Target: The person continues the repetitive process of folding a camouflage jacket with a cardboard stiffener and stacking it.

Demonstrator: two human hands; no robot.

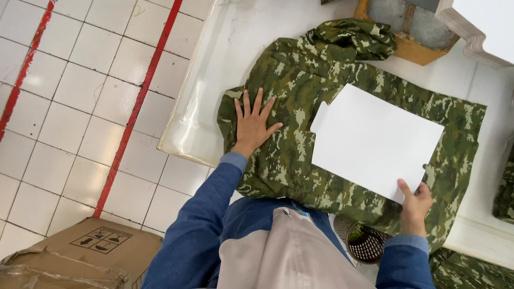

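Note:
A green camouflage garment [300,155] lies spread flat on a white table [214,80], its collar bunched at the far end. My left hand [252,122] rests flat on its left side with fingers spread. A white rectangular board [372,140] lies on the middle of the garment. My right hand [415,206] grips the board's near right corner, thumb on top. Blue sleeves cover both my arms.
A brown cardboard box [80,257] stands on the white tiled floor with red lines at lower left. A dark mesh basket [367,242] sits below the table edge. A wooden frame [412,37] is at the far right. More camouflage cloth [471,270] lies at lower right.

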